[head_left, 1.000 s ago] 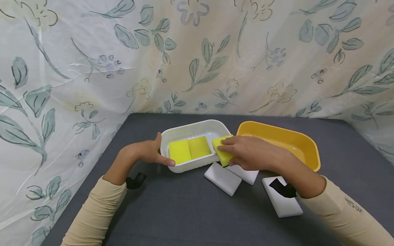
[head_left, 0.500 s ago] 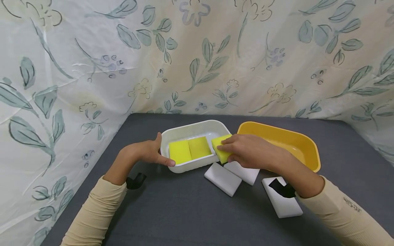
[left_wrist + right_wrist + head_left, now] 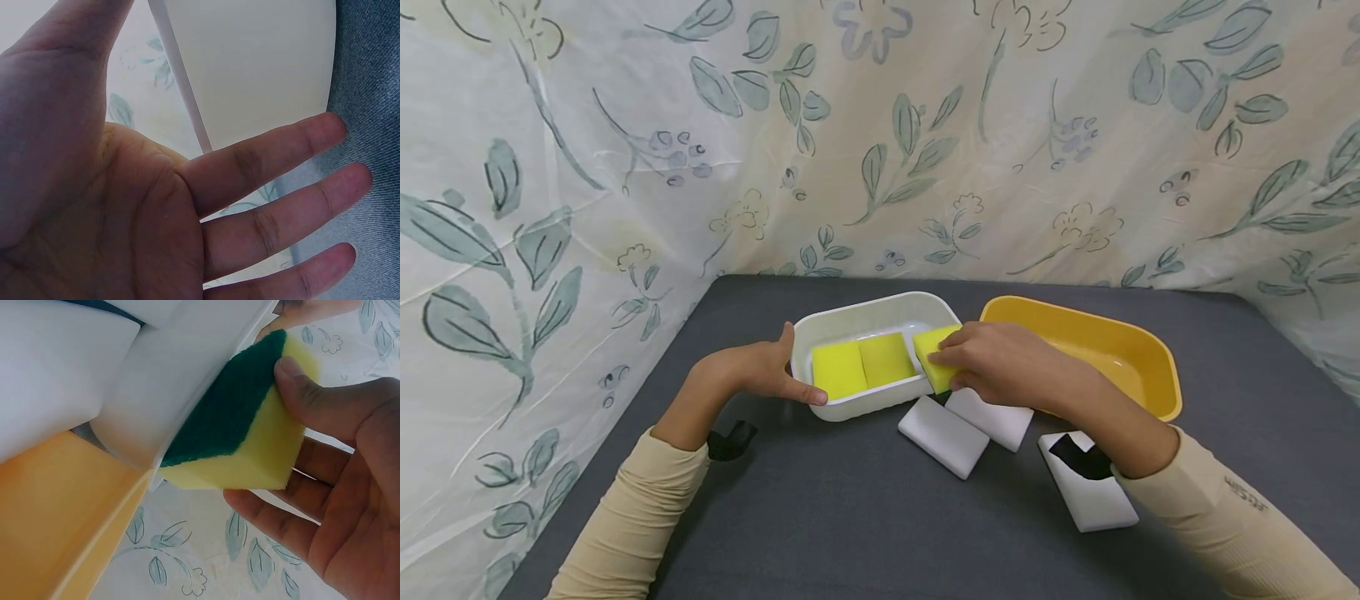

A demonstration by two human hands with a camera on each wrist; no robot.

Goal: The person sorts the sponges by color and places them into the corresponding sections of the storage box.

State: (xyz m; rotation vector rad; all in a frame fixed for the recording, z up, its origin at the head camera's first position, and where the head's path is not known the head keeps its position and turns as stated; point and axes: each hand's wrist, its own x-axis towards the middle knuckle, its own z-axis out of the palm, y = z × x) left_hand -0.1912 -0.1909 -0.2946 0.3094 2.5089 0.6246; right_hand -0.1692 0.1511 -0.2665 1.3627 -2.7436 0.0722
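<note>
My right hand (image 3: 1011,364) pinches a yellow scouring sponge (image 3: 932,346) at the right end of the white tray (image 3: 872,405). In the right wrist view the sponge (image 3: 219,409) shows its green scrub side, with the thumb on that edge and fingers behind the yellow foam. It is tilted close over the tray's rim. Two more yellow sponges, one left (image 3: 837,369) and one right (image 3: 886,358), lie side by side in the tray. At the tray's left end rests my left hand (image 3: 760,369), its fingers straight beside the outer wall in the left wrist view.
A yellow-orange tray (image 3: 1161,367) stands right of the white one, partly behind my right forearm. Two white blocks, one nearer (image 3: 943,437) and one farther (image 3: 996,419), lie in front of the trays. Another white block (image 3: 1090,496) lies below my right wrist. A floral curtain (image 3: 880,150) hangs behind the table.
My right hand has shifted slightly left and away from me with the sponge, over the white tray's right rim. The left hand and both trays stay essentially in place.
</note>
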